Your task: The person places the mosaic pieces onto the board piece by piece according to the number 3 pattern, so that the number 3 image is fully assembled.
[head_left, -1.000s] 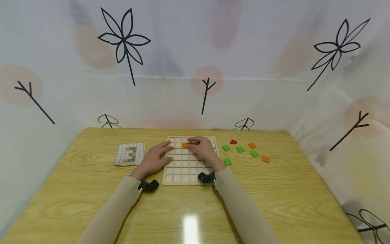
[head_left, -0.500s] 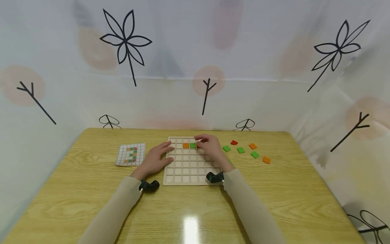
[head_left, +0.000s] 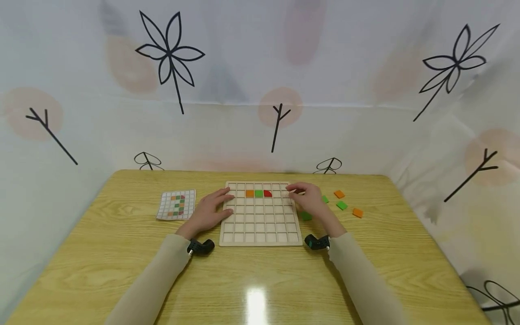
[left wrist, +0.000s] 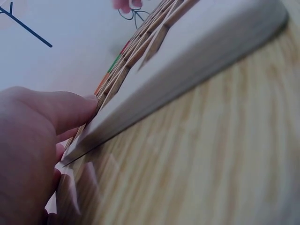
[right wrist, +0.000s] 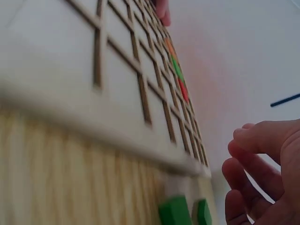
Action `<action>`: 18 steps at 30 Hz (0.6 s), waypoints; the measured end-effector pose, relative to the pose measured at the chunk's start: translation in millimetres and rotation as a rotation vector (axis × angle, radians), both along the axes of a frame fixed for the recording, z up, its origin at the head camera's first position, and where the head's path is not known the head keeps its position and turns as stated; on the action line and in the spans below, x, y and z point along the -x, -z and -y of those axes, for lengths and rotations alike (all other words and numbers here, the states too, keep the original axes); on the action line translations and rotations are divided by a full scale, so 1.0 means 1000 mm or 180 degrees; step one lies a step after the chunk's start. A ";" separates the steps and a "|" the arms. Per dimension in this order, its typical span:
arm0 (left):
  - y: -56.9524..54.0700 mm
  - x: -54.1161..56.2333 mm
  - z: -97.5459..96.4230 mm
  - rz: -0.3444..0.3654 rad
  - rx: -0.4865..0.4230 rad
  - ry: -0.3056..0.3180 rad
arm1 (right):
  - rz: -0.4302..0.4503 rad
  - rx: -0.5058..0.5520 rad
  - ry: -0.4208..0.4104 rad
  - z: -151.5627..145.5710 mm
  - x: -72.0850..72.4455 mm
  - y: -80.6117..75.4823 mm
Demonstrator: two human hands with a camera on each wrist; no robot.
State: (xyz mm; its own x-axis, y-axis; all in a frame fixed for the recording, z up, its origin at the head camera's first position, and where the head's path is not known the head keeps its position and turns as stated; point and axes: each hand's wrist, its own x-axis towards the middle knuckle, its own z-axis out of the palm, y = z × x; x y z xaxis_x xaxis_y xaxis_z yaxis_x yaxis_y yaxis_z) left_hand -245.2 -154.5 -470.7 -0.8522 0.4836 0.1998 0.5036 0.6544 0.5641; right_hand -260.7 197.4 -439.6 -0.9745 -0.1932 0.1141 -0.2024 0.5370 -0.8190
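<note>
A wooden grid board [head_left: 260,224] lies flat in the middle of the table. In one of its upper rows sit an orange square tile [head_left: 249,193], a green square tile [head_left: 258,193] and a red rounded tile [head_left: 267,193], side by side. My left hand [head_left: 209,212] rests along the board's left edge, its thumb [left wrist: 77,110] at the rim in the left wrist view. Over the board's upper right edge hovers my right hand [head_left: 310,201], loosely bent and holding nothing. Its fingertips [right wrist: 236,145] show bare in the right wrist view.
Left of the board lies a printed pattern card [head_left: 176,205] with coloured squares. Several loose tiles are scattered right of the board, among them a green tile [head_left: 341,205] and an orange tile [head_left: 357,212]. The right hand hides some of them.
My right hand has let go of the red tile, now in the row beside the green one, and moved right off the board's middle. The left hand stays at the left edge.
</note>
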 end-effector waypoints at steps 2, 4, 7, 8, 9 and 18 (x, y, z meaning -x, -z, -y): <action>0.000 0.000 0.000 -0.0027 -0.0005 0.0010 | -0.0008 -0.0068 0.0018 -0.010 -0.005 0.000; 0.000 -0.001 0.000 -0.0025 0.0003 0.0008 | -0.0057 -0.0183 -0.0019 -0.020 -0.009 0.001; 0.000 -0.001 -0.001 -0.0020 0.0029 0.0008 | -0.0075 -0.0304 -0.0069 -0.035 -0.014 0.004; 0.000 -0.001 -0.001 -0.0008 0.0033 0.0006 | -0.0069 -0.0326 -0.0099 -0.039 -0.016 0.005; 0.000 -0.001 -0.001 0.0001 0.0039 0.0003 | -0.0048 -0.0322 -0.0126 -0.043 -0.017 0.006; -0.002 -0.001 -0.002 0.0043 0.0009 -0.0007 | 0.0321 -0.0369 -0.0462 -0.067 -0.030 0.011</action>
State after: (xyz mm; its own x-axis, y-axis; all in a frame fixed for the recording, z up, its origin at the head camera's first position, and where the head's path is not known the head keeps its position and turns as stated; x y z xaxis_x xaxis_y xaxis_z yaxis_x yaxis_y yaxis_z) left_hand -244.1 -152.9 -468.6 -0.8558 0.4823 0.1869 0.4946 0.6571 0.5689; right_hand -230.7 264.6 -450.3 -0.9409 -0.3385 -0.0137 -0.2046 0.6001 -0.7733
